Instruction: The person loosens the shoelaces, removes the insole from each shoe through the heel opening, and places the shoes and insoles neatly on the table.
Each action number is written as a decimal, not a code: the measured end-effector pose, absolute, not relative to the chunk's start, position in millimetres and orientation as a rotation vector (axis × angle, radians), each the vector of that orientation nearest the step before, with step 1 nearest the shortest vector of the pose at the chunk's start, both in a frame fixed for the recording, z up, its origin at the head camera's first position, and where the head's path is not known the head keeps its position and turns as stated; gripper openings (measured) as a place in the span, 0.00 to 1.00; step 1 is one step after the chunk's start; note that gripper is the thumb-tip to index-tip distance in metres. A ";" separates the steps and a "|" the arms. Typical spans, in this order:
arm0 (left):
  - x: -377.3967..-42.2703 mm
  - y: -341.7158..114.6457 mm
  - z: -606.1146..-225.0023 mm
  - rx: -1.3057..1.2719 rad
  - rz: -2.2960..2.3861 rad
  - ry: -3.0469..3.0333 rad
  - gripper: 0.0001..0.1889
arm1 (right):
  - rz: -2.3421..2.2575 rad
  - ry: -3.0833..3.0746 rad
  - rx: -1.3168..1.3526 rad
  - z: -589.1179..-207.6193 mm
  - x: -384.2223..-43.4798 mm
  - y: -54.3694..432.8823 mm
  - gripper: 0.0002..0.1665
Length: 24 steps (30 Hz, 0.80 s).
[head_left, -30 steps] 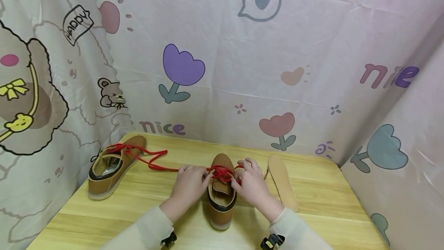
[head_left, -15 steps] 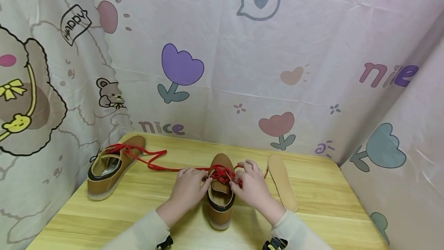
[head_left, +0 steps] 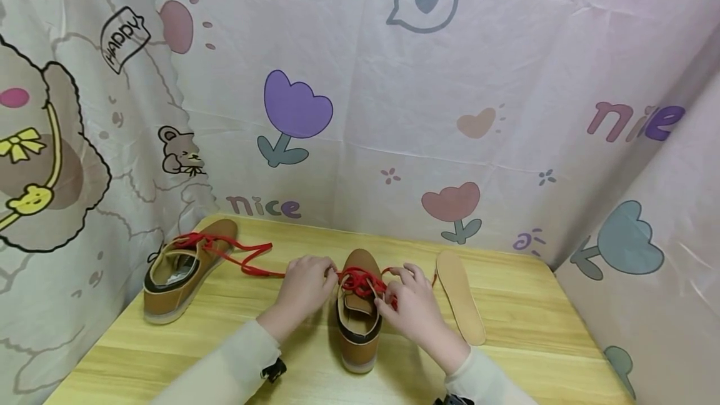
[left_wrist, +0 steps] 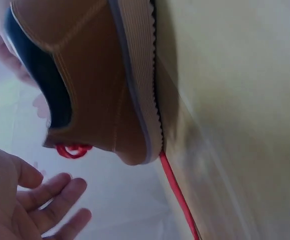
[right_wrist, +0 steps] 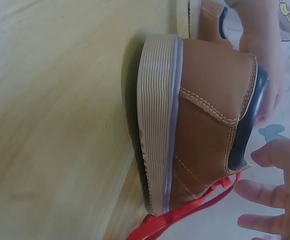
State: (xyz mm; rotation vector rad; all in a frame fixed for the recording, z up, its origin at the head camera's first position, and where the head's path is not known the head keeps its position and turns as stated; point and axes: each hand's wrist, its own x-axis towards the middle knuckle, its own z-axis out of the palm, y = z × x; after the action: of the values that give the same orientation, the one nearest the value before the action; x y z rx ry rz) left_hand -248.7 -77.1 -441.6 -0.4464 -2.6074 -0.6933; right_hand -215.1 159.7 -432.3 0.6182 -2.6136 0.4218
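A brown leather shoe (head_left: 359, 350) with a dark collar stands upright in the middle of the table, toe pointing away. Its red shoelace (head_left: 357, 280) crosses over the tongue, with loose lengths on both sides. Left of the eyelets is my left hand (head_left: 306, 286); in the left wrist view its fingers (left_wrist: 60, 202) are loosely bent, apart from the shoe, with nothing between them. On the other side, my right hand (head_left: 413, 302) has its thumb and forefinger close to the eyelet flap's corner. The right wrist view shows those fingers (right_wrist: 260, 192) spread apart beside the lace.
A second brown shoe (head_left: 174, 302) with red laces (head_left: 253, 267) stands at the table's left side. A tan insole (head_left: 461, 299) lies right of my right hand. Printed curtains (head_left: 382, 80) hang behind and at both sides of the wooden table (head_left: 523, 317).
My left hand has drawn slightly back and left from the shoe's eyelet flap, its fingers coming away. My right hand has shifted a little to the right. The shoe stays put.
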 end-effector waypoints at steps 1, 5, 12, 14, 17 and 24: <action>-252.1 -76.6 -442.1 -0.453 -0.718 -2.617 0.07 | 0.412 -2.618 0.613 -432.5 -214.6 159.7 0.23; -266.3 -74.1 -446.4 -0.489 -0.869 -2.656 0.11 | 0.370 -2.638 0.603 -433.4 -212.1 158.5 0.24; -288.3 -74.0 -458.1 -0.501 -1.138 -2.699 0.16 | 0.364 -2.650 0.605 -437.4 -210.1 156.8 0.21; -293.6 -75.7 -463.0 -0.498 -1.176 -2.716 0.17 | 0.370 -2.656 0.600 -438.6 -210.0 156.8 0.21; -299.2 -79.0 -469.2 -0.505 -1.217 -2.731 0.18 | 0.379 -2.678 0.592 -439.2 -210.1 157.3 0.22; -302.1 -80.3 -473.9 -0.670 -1.252 -2.753 0.19 | 0.374 -2.710 0.587 -441.0 -210.7 159.1 0.20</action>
State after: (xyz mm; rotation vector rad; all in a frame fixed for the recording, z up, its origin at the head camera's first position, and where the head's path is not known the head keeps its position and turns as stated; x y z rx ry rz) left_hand -302.1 -80.3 -473.9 -0.6700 -2.7535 -1.2518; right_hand -210.7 159.1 -441.0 0.5867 -2.7098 0.3735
